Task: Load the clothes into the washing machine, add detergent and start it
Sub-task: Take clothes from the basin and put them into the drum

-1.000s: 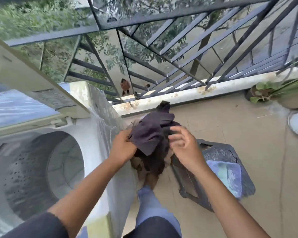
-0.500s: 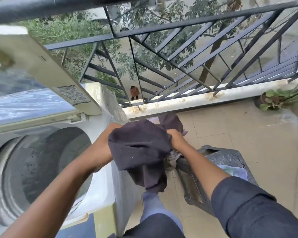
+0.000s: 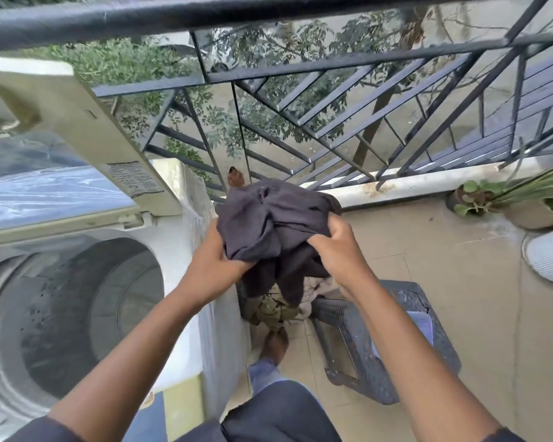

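Dark bundled garment (image 3: 268,218) is gripped by both left hand (image 3: 214,266) and right hand (image 3: 336,250), gathered compact beside the washing machine (image 3: 179,250), likely for dropping into its open drum (image 3: 77,314) at nine o'clock

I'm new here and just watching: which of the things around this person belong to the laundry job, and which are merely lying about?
Part of the job:
- dark garment, gripped by the left hand and right hand
- washing machine, lid up
- more clothes on the floor below

Just there:
- potted plant
- dark plastic stool
- balcony railing
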`<state>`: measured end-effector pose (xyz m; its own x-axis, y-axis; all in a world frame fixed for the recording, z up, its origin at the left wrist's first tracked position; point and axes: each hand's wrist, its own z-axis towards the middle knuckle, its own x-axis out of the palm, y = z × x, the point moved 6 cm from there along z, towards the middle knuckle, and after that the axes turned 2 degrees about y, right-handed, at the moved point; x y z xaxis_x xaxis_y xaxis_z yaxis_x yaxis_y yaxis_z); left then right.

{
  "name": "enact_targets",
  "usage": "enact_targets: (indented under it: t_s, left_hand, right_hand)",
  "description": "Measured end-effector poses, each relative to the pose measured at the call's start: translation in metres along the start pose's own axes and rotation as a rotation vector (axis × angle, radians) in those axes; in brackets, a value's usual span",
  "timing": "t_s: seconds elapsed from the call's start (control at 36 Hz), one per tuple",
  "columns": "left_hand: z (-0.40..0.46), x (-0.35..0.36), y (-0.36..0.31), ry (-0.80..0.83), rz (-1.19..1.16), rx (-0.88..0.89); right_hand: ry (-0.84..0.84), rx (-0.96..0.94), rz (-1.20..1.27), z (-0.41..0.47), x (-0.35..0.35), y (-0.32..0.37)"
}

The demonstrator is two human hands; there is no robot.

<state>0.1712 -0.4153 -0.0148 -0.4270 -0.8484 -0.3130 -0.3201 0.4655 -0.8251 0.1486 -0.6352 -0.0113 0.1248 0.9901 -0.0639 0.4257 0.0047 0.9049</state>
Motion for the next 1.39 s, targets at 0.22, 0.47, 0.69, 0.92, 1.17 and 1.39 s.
enact_targets:
  t_s: [0.22,0.47,0.69,0.92,1.17,1.39]
  left_hand:
    - [-0.004,0.011,-0.019,-0.065,0.147,0.254]
    - [-0.013,-0.003,-0.015,-0.154,0.066,0.169]
    - [-0.02,-0.014,-0.025,-0.167,-0.4,0.095]
    - [-0.038,-0.025,-0.045,-0.12,-0.609,0.103]
    - [-0.067,-0.06,-0.026,-0.049,-0.44,0.197]
    - [-0.104,-0.112,0.005,-0.031,-0.217,0.257]
  right_hand:
    - [0.337,-0.183,-0.228,-0.038,0.06,0.031]
    - [0.15,-0.197,-0.065,-0.039,0.013,0.037]
    - [-0.421,0.201,-0.049,-0.012,-0.063,-0.066]
    - [0.17,0.917,0.55,-0.034,0.042,-0.177]
    - [0.31,0.56,0.833,-0.04,0.077,-0.089]
    - [0.243,0.145,0.609,-0.081,0.081,0.015]
